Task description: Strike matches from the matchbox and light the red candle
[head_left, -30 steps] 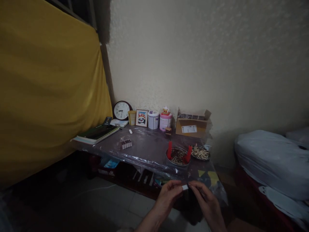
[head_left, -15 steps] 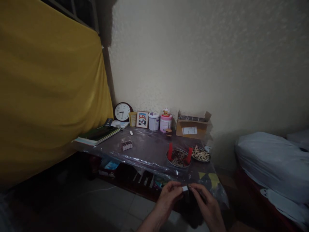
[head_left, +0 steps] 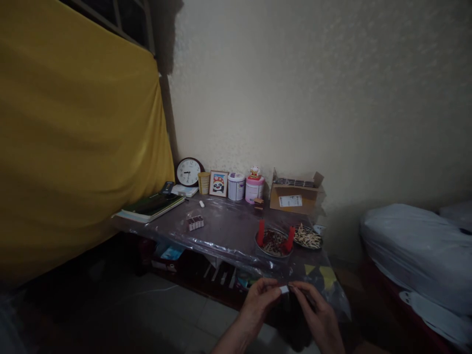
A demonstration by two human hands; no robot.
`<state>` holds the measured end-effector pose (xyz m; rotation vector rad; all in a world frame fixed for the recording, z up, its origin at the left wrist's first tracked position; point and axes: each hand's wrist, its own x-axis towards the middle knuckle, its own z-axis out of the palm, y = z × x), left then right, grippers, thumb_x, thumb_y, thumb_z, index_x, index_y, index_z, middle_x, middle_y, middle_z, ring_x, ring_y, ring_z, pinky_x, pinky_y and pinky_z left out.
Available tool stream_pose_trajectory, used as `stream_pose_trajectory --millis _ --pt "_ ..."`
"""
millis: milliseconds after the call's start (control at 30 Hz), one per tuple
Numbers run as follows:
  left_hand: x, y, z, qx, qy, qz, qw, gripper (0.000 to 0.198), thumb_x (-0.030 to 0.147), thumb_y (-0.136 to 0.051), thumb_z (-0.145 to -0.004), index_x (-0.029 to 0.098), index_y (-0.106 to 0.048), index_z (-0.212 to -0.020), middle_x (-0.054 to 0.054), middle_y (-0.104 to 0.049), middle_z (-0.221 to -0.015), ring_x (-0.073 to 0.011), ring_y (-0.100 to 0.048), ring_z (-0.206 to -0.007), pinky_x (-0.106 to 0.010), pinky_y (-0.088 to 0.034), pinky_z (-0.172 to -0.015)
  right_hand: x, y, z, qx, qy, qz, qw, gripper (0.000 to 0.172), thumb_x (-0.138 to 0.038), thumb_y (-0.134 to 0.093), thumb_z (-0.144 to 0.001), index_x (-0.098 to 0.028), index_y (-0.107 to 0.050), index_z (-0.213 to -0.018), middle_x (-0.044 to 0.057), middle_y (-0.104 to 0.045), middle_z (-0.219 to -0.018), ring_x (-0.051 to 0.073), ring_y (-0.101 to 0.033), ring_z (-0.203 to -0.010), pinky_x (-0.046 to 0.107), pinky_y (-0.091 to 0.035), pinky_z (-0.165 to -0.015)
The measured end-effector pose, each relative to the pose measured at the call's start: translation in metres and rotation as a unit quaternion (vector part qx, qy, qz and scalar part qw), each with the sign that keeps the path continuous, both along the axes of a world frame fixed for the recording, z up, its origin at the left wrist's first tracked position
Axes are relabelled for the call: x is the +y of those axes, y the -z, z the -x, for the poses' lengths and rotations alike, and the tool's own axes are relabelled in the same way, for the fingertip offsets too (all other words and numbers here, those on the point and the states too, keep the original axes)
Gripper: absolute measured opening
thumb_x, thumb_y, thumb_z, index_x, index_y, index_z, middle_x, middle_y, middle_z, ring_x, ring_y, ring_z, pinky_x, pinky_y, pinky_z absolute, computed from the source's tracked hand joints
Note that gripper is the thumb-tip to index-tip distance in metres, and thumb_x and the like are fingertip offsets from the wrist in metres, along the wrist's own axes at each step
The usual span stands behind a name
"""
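Steel dish (head_left: 273,253) of matchsticks (head_left: 308,238) beyond hands (head_left: 287,305).

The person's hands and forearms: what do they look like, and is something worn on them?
Both are bare. The left hand and the right hand show no glove, and I see no ring or watch. The forearms are uncovered as far as the bottom edge of the picture, with no sleeve. The dim light hides finer details.
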<state>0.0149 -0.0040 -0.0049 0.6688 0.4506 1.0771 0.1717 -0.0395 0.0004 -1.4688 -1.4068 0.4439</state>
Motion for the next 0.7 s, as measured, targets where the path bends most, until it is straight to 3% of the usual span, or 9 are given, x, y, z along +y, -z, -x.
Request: stream_pose_trajectory --millis 200,367,700 --pt "0.002 0.005 0.000 0.004 -0.002 -0.006 1.000 0.026 0.023 -0.076 -0.061 0.013 -0.066 -0.083 -0.005 -0.068 -0.080 -0.0137 -0.060 -0.074 -0.026 -0.042 -0.074 0.001 0.002 0.001 0.013 0.007 -0.013 1.000 0.026 -0.045 -0.056 -0.077 -0.023 -0.066 -0.087 0.004 -0.070 -0.090 0.022 -0.064 -0.087 0.029 -0.050 -0.077" --pt "0.001 -0.002 0.002 0.023 -0.006 0.022 0.999 0.026 0.026 -0.076 -0.060 0.014 -0.065 -0.080 -0.005 -0.068 -0.079 -0.0146 -0.061 -0.074 -0.026 -0.043 -0.072 -0.001 -0.006 0.010 0.013 0.023 -0.031 0.999 0.024 -0.043 -0.056 -0.079 -0.022 -0.067 -0.085 0.004 -0.070 -0.087 0.022 -0.064 -0.085 0.029 -0.050 -0.076" --pt "0.003 -0.010 0.005 0.006 -0.011 0.021 1.000 0.020 0.026 -0.072 -0.065 0.015 -0.065 -0.080 -0.005 -0.068 -0.079 -0.0123 -0.061 -0.072 -0.023 -0.045 -0.070 -0.002 -0.024 0.029 -0.065 0.041 -0.173 0.982 0.015 -0.028 -0.049 -0.086 -0.021 -0.063 -0.086 0.005 -0.066 -0.087 0.019 -0.062 -0.086 0.031 -0.049 -0.079"
